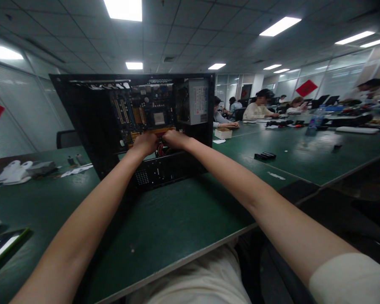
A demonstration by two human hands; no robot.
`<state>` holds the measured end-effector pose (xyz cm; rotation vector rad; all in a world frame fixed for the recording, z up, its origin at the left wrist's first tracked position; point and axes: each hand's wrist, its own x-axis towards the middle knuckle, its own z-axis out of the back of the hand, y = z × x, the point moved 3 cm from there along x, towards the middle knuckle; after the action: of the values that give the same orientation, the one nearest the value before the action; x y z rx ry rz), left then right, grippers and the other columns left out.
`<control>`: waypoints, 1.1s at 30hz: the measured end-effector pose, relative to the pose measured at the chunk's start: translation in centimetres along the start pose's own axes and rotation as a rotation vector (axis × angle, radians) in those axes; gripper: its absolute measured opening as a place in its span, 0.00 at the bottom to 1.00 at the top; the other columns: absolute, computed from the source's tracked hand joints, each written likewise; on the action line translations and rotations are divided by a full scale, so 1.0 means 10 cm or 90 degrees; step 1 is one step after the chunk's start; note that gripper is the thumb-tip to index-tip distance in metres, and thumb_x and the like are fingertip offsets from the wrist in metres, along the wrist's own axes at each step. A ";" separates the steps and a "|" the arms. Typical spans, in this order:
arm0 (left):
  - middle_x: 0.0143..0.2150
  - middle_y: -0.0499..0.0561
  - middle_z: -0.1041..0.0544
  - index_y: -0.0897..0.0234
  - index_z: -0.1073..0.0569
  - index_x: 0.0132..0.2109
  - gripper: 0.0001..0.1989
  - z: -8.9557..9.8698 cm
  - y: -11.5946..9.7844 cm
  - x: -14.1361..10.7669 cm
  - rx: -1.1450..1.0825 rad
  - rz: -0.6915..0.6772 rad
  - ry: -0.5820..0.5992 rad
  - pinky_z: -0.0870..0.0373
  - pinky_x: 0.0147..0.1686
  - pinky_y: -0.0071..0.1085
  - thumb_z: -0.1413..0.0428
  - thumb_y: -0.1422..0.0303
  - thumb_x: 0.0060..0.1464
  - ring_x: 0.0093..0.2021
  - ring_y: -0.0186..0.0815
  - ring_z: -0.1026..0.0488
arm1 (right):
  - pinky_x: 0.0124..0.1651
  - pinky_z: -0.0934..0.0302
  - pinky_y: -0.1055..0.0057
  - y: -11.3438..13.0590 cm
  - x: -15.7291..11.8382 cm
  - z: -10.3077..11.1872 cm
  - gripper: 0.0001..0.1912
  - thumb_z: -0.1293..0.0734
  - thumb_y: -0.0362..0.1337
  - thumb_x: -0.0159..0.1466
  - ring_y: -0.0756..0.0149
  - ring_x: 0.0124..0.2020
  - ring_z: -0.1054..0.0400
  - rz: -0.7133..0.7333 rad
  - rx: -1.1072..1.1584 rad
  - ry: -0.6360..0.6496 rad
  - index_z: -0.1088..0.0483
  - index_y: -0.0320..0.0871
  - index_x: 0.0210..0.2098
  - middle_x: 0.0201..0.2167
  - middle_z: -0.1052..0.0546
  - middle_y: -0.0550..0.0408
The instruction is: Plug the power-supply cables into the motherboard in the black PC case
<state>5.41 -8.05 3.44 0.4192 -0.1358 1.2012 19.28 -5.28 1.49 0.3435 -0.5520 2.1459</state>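
An open black computer case (158, 171) stands upright on the green table, its inside facing me. Within it are a motherboard (152, 105) with a pale square chip block (158, 118) and a grey power supply (198, 101) at the upper right. My left hand (145, 144) and my right hand (176, 139) both reach inside, fingers closed at the two ends of a narrow red-orange strip (162, 132) that looks like a memory stick. The fingertips are partly hidden, and whether the strip sits in a slot I cannot tell. Red and black cables (160, 150) hang just below my hands.
At the left lie white plastic bags (14, 172), a grey block (42, 169) and a green-edged device (6, 247). To the right are small black parts (265, 156), a white box (223, 133) and a plastic bottle (316, 120). Several people sit at tables beyond.
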 end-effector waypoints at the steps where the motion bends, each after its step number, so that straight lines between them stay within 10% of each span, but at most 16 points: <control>1: 0.59 0.68 0.20 0.68 0.18 0.56 0.21 0.00 0.00 0.00 -0.004 0.000 -0.002 0.24 0.54 0.45 0.50 0.65 0.67 0.58 0.58 0.22 | 0.54 0.30 0.61 0.00 0.00 0.00 0.15 0.32 0.36 0.72 0.44 0.56 0.23 -0.005 0.004 0.003 0.21 0.33 0.54 0.52 0.19 0.30; 15: 0.55 0.64 0.18 0.64 0.16 0.54 0.19 -0.06 0.03 0.09 -0.027 0.015 -0.015 0.24 0.53 0.44 0.46 0.62 0.64 0.55 0.56 0.21 | 0.61 0.36 0.64 -0.05 0.02 -0.07 0.13 0.32 0.28 0.70 0.50 0.60 0.26 0.054 0.082 -0.050 0.20 0.31 0.51 0.53 0.19 0.33; 33: 0.53 0.65 0.17 0.65 0.16 0.52 0.18 -0.07 0.04 0.09 -0.041 0.006 -0.039 0.23 0.53 0.44 0.46 0.66 0.62 0.55 0.57 0.20 | 0.46 0.40 0.70 -0.13 -0.09 -0.12 0.16 0.38 0.25 0.70 0.58 0.46 0.24 -0.033 0.151 -0.012 0.17 0.34 0.47 0.45 0.16 0.38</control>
<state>5.29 -6.86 3.15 0.3992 -0.2298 1.1900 20.78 -4.60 0.39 0.5022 -0.2952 2.1635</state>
